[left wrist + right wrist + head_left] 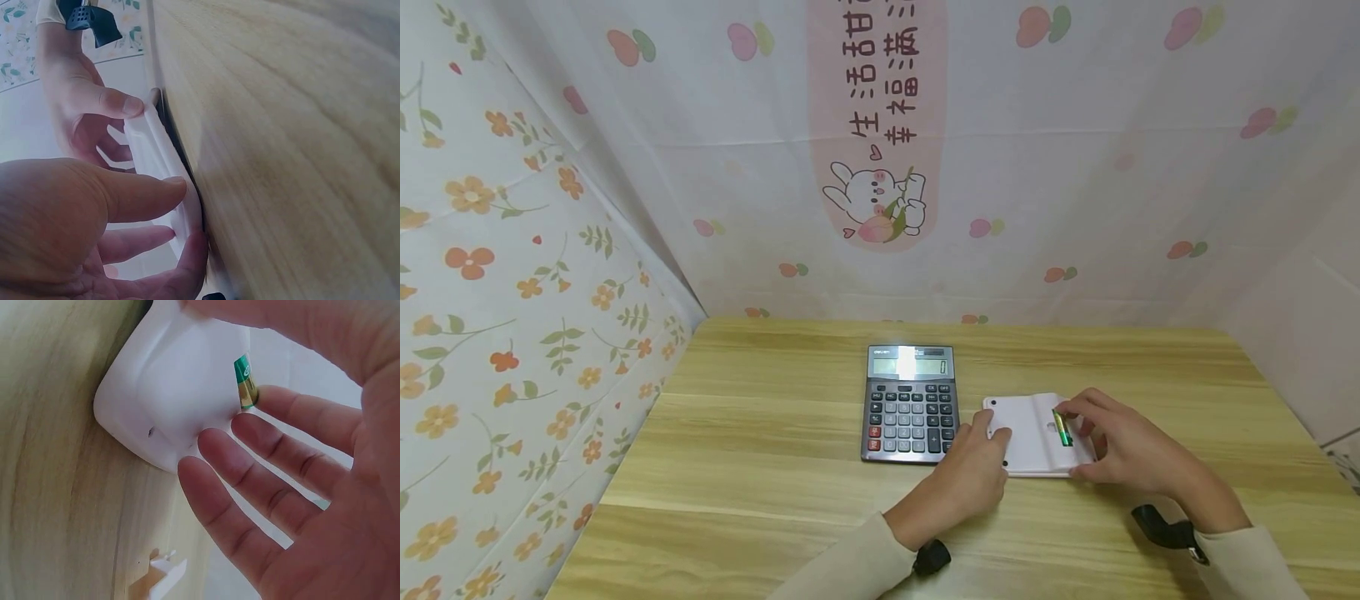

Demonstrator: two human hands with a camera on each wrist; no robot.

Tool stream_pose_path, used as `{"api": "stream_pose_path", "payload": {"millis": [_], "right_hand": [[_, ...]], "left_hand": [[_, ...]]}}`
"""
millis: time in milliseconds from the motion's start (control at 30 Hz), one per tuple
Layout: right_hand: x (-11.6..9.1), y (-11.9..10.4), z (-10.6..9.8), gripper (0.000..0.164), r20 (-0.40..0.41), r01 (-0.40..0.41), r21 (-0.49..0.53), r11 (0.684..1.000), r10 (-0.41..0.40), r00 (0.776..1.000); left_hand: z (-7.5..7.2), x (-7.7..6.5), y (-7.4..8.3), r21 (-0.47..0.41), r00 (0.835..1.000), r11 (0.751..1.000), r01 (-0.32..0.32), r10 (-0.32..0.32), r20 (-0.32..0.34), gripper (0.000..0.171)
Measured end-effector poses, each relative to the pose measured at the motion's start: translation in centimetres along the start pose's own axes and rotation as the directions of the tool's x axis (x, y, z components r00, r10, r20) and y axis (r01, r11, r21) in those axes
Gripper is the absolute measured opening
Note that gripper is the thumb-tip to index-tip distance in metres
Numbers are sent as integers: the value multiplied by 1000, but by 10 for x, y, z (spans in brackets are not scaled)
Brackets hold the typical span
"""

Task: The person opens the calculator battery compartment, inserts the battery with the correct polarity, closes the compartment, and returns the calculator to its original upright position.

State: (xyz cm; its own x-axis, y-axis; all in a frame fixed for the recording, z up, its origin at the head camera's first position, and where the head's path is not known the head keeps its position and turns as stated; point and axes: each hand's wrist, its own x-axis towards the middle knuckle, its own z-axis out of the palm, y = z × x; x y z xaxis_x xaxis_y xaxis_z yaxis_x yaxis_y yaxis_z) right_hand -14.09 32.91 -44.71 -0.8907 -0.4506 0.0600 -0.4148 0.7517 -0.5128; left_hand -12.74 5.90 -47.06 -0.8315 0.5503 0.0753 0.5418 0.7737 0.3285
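A white calculator (1024,435) lies back side up on the table, its keys hidden. A green and gold battery (1063,427) sits in the slot in its raised end, tilted up a little. My left hand (973,467) grips the calculator's left side, thumb along the near edge and fingers over the back. At the right end, my right hand (1131,442) has its thumb on the near edge. Its index fingertip touches the end of the battery (245,384), and the other fingers rest against the case (172,369).
A grey desk calculator (910,408) lies face up just left of the white one, its display showing 0. A small white plastic piece (167,578) rests on the wooden table (760,417). Patterned cloths (1037,167) hang behind and at the left.
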Motion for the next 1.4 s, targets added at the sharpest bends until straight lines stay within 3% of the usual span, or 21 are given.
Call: {"api": "stream_pose_path", "payload": {"millis": [200, 400, 533, 700, 933, 1033, 1133, 1400], "right_hand": [[-2, -1, 1, 74, -6, 1, -16, 1000, -1, 1000], [-5, -2, 2, 72, -18, 9, -22, 1000, -10, 1000], [-6, -3, 2, 74, -5, -14, -35, 999, 14, 1000], [-7, -3, 3, 75, -12, -13, -70, 997, 12, 1000], [-9, -3, 3, 69, -41, 21, -133, 991, -27, 999], [-10, -4, 3, 65, -46, 38, -155, 987, -46, 998], [-10, -5, 2, 63, -42, 47, -167, 985, -55, 998], [-10, -10, 2, 63, -22, 36, -218, 975, -41, 999]], "left_hand": [[36, 9, -13, 3, 998, 1000, -15, 16, -55, 47], [40, 11, -14, 12, 999, 1000, -18, 19, -50, 49], [37, 9, -12, 7, 998, 1000, -18, 18, -52, 47], [5, 0, -1, 6, 1000, 1000, 5, -5, 6, 45], [29, 8, -9, 24, 998, 999, -22, 24, -55, 46], [6, 2, -1, 12, 1000, 1000, 2, -2, 3, 46], [-7, -3, 4, 10, 1000, 1000, 8, -8, 20, 45], [15, 3, -4, -5, 1000, 1000, 6, -6, -7, 47]]}}
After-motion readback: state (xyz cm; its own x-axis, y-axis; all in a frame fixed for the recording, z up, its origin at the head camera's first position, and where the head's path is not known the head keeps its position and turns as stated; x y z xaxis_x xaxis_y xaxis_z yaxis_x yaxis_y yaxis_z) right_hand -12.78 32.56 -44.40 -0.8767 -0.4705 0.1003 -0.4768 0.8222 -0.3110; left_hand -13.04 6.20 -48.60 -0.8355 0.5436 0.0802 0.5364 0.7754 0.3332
